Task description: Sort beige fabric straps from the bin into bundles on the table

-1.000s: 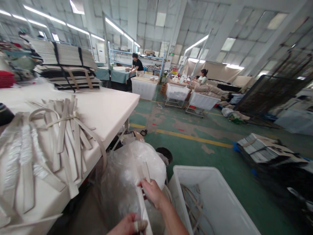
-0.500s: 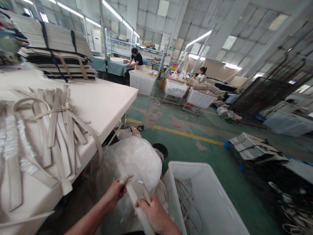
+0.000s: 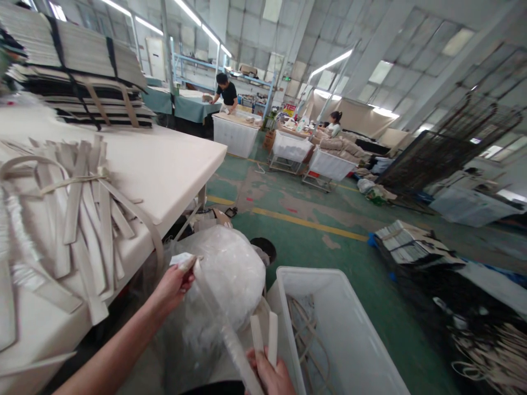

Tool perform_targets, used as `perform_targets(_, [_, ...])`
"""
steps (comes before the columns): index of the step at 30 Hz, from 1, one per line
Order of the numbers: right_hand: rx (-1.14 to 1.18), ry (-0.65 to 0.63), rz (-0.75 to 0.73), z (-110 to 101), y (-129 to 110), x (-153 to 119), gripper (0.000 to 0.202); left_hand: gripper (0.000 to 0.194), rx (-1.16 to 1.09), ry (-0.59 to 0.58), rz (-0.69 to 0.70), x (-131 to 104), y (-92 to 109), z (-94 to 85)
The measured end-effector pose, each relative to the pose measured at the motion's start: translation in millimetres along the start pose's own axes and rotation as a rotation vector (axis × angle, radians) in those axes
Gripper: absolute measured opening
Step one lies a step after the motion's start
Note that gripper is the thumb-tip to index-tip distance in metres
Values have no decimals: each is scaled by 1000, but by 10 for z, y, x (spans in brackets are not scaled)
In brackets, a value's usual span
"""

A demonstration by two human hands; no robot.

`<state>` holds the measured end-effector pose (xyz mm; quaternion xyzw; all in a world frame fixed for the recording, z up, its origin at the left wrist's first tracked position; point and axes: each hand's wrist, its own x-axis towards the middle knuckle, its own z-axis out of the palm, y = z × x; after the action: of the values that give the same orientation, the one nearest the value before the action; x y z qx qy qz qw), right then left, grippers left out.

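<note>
My left hand (image 3: pixel 178 282) is closed in a pinch at the upper end of a long pale fabric strip (image 3: pixel 222 315). A small white piece (image 3: pixel 181 259) shows at its fingertips. The strip runs down toward my right hand (image 3: pixel 274 377), low in the view, which is closed around pale strap ends (image 3: pixel 263 336) that stick up from its fingers. Part of the strip looks shiny, like plastic film. Behind the strip bulges a clear plastic bag (image 3: pixel 230 263). Right of my right hand stands a white plastic bin (image 3: pixel 349 329) with cord-like strips inside.
On the left, a pale table (image 3: pixel 181 159) bears a tied bundle of strips (image 3: pixel 88 214) and a strapped stack of sheets (image 3: pixel 90 60). A bound stack (image 3: pixel 407 244) lies on the floor at right. Two people work at far tables, near white carts (image 3: pixel 329 164).
My left hand has moved up and left, away from my right hand, and the strip now stretches between them. My right hand is lower, with two strap ends showing upright. The view has shifted slightly.
</note>
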<state>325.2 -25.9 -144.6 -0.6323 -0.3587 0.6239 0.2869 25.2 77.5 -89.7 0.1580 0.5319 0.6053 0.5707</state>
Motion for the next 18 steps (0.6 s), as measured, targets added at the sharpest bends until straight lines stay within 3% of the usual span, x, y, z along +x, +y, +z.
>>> perform_targets(2, [21,-51,-84,126,-170,118,79,47,3,-52,-15,-143,-2,74])
perform_targets(6, [20,-212,-245,526,-472,228,67,51,46,-124,-27,-359,12,162])
perform_targets(10, [31,-285,-313,868,-518,162,67,55,132,-83,31,-441,67,157])
perform_targets(15, [-126,-120,-462,888,-338,76,66,51,137,-17,64,-450,55,119])
perform_targets(18, [-255,-136,-576,834,-276,79,59,49,95,-19,33,-440,-9,101])
